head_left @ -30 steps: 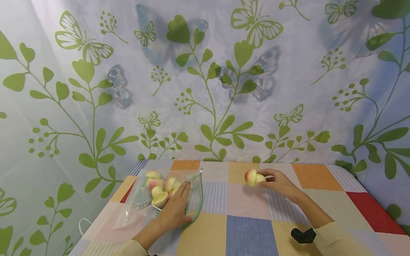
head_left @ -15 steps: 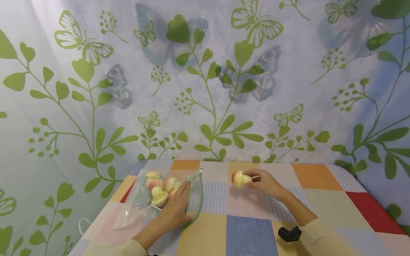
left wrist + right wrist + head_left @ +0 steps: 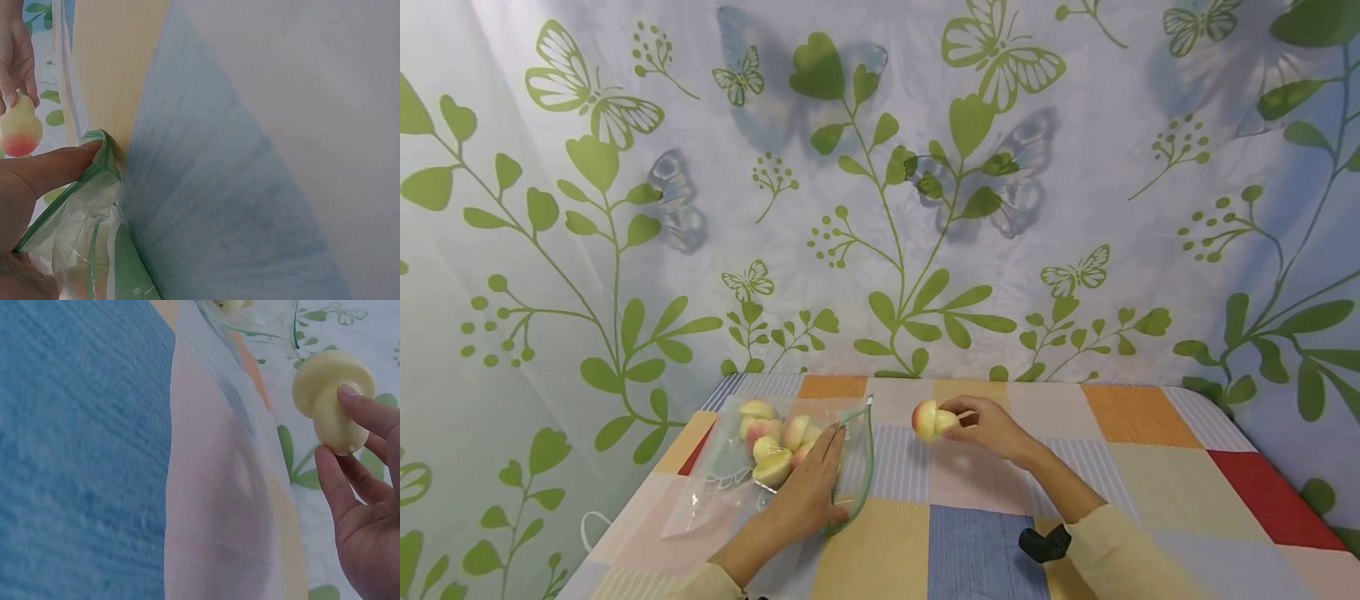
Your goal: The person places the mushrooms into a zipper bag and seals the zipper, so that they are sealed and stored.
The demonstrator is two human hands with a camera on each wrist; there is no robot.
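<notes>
My right hand (image 3: 992,429) holds a toy mushroom (image 3: 927,421) above the table, pinching its pale yellow stem. The mushroom's cap, blushed pink-red, faces left. In the right wrist view the thumb and fingertips grip the stem of the mushroom (image 3: 334,394). My left hand (image 3: 808,492) lies over a clear zip bag (image 3: 700,504) with a green edge. Its fingers are straight, and in the left wrist view the thumb (image 3: 62,169) presses outward against the bag's green rim (image 3: 103,153). Several similar mushrooms (image 3: 773,464) lie inside the bag; the hand hides part of them.
A patchwork cloth (image 3: 985,550) covers the table. Behind it hangs a white curtain (image 3: 880,208) with green leaves and butterflies. A white cable loop (image 3: 587,533) shows at the table's left edge. A black device (image 3: 1045,543) sits at the right wrist.
My right hand has moved left with the mushroom, closer to the bag's mouth. The left hand and the bag have stayed in place.
</notes>
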